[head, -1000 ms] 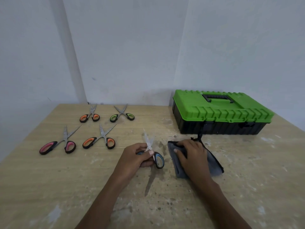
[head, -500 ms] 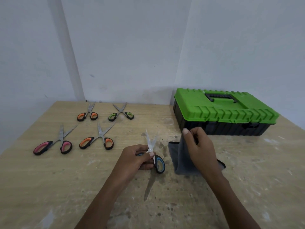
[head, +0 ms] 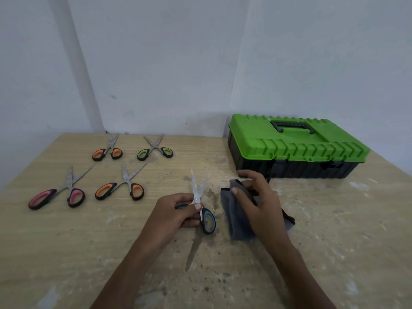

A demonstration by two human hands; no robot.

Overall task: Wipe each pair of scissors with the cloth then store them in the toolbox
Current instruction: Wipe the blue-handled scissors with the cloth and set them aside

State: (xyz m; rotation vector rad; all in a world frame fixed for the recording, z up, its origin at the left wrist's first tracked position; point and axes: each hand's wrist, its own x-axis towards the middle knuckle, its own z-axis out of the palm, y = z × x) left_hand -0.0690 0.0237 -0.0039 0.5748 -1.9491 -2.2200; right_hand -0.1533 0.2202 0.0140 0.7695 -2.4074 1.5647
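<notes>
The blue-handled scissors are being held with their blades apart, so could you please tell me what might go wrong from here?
The blue-handled steel scissors have open blades, pinched near the pivot by the left hand; the right hand, gripping the grey cloth, could get nicked while wiping. The green-lidded black toolbox is shut and both hands are busy, so storing them may get awkward.

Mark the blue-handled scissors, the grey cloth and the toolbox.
blue-handled scissors (head: pixel 197 198), head view, on the pivot screw.
grey cloth (head: pixel 236 221), head view, on the hanging fold.
toolbox (head: pixel 289 141), head view, on the green lid.
</notes>
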